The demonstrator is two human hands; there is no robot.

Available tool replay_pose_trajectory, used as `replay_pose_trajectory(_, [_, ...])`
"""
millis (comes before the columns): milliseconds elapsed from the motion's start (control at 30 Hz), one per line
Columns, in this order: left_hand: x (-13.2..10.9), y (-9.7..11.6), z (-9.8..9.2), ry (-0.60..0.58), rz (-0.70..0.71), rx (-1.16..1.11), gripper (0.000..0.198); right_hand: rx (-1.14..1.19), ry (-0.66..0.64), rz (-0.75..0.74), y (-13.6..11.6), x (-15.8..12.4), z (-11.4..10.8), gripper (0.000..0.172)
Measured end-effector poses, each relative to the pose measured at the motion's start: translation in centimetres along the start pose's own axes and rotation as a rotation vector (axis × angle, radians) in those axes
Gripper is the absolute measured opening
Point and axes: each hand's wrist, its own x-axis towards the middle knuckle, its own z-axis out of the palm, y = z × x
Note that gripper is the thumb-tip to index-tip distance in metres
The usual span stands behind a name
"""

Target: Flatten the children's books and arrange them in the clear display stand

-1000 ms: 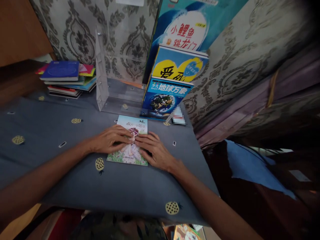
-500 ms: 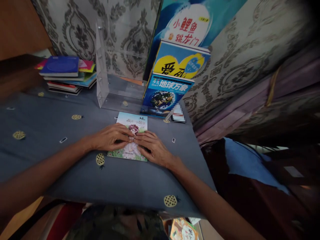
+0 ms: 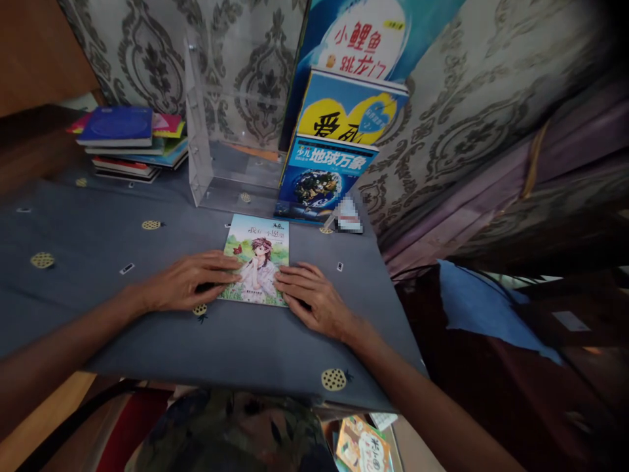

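A thin book point(image 3: 256, 262) with an illustrated figure in a meadow on its cover lies flat and closed on the cloth-covered table point(image 3: 162, 341). My left hand point(image 3: 189, 280) rests over its left edge, fingers stretched out onto the cover. At the right edge, the fingertips of my right hand point(image 3: 314, 298) lie on the cover, fingers extended. Neither hand wraps round the book. Just behind it stands a clear acrylic book rack point(image 3: 199, 144), whose right side holds a blue book with a globe picture point(image 3: 319, 183).
Behind the globe book stand a blue and yellow book point(image 3: 339, 108) and a taller teal book point(image 3: 299, 59). A stack of books point(image 3: 118, 128) lies at the back left. A small pixelated object point(image 3: 348, 215) sits by the rack. Below the table edge is another book point(image 3: 363, 446).
My hands have slid apart from the middle of the cover to its left and right edges, uncovering the picture. The view has shifted slightly.
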Motion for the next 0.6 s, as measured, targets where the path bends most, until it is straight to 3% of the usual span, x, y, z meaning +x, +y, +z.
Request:
replay_pose_trajectory(400, [0.6, 3.0, 1.8, -0.031, 0.049, -0.07, 0.037, 0.126, -0.03, -0.12, -2.2, 1.0, 0.2, 0.036])
replay_pose_trajectory(600, [1.6, 2.6, 1.3, -0.034, 0.021, -0.101, 0.03, 0.215, -0.032, -0.063, -0.8, 1.8, -0.1, 0.027])
